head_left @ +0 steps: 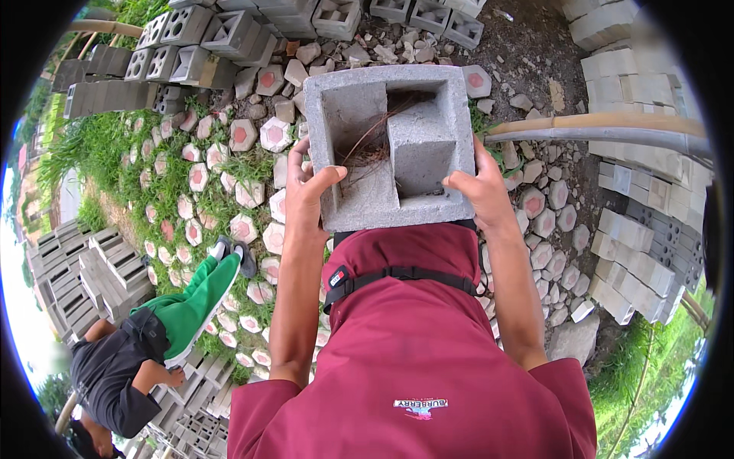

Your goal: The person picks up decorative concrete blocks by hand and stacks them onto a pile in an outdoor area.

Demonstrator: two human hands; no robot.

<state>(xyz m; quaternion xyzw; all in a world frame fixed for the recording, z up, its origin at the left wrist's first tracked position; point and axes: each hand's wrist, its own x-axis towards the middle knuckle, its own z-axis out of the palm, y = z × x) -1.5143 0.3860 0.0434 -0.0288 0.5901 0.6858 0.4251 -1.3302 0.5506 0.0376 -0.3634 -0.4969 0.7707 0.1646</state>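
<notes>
Between my two hands is a grey hollow concrete block [355, 206], held up in front of my waist with its open cavities facing me. My left hand [307, 187] grips its left side, thumb hooked over the rim and fingers behind the wall. On the opposite side my right hand [482, 187] does the same, its thumb on the lower right rim. Dry brown pine needles or twigs [368, 155] lie in the left cavity. Inner walls split the block into offset hollows.
Stacked concrete blocks [187, 27] stand at the far left, with more piles [634, 84] along the right. A bamboo pole [596, 126] juts in from the right. Hexagonal pavers [243, 134] and rubble cover the grassy ground. Another person [126, 367] in green trousers is at the lower left.
</notes>
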